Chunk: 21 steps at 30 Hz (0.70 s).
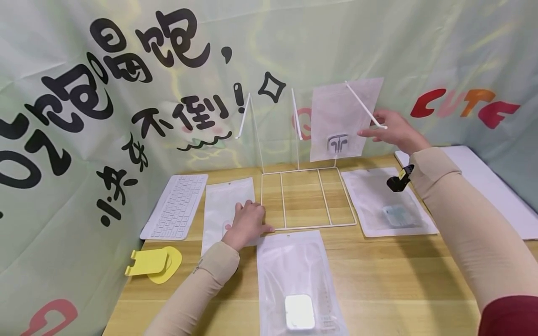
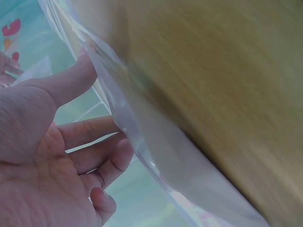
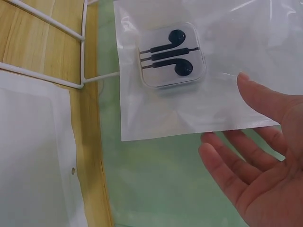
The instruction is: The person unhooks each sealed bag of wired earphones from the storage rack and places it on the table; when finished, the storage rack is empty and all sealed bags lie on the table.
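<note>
A white wire rack (image 1: 298, 170) stands on the table with three long prongs. From its right prong (image 1: 365, 105) hangs a clear-fronted white pouch (image 1: 329, 105) holding dark wired earphones (image 3: 173, 56) in a square case. My right hand (image 1: 395, 129) is at the pouch's right edge, thumb in front and loosely bent fingers behind, as the right wrist view shows. My left hand (image 1: 248, 224) rests by the rack's front left corner, over a second white pouch (image 1: 229, 198). In the left wrist view its relaxed thumb and fingers touch the plastic's edge.
In front lies a pouch (image 1: 290, 261) with a white rounded box (image 1: 300, 311). On the right, another pouch (image 1: 370, 191) holds a pale blue case (image 1: 399, 215), beside a white board (image 1: 475, 186). A white keyboard (image 1: 178, 205) and yellow phone stand (image 1: 151, 262) are at left.
</note>
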Each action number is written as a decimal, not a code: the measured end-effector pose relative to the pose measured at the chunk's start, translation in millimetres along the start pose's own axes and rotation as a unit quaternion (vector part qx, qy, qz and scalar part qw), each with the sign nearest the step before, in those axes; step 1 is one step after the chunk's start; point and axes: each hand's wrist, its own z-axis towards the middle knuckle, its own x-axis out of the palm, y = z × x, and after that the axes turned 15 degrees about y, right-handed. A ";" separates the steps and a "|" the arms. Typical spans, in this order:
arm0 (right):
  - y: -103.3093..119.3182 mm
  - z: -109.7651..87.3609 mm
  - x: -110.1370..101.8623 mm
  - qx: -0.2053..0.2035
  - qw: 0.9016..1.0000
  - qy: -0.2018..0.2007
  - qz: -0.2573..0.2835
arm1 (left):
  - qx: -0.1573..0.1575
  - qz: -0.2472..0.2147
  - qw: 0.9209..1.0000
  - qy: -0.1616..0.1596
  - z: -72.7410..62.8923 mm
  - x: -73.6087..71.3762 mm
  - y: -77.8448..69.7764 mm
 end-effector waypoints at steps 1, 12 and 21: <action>0.6 0.2 0.5 -0.001 1.000 -0.002 0.000 | 0.000 -0.001 1.000 -0.001 0.1 0.0 -0.1; -0.5 0.9 -1.4 0.001 0.999 -0.033 -0.005 | -0.001 -0.004 1.000 -0.001 0.1 -1.3 -1.7; 0.1 -5.0 -2.9 0.004 0.999 -0.049 -0.009 | 0.000 -0.002 1.000 -0.007 -0.1 -1.7 -1.7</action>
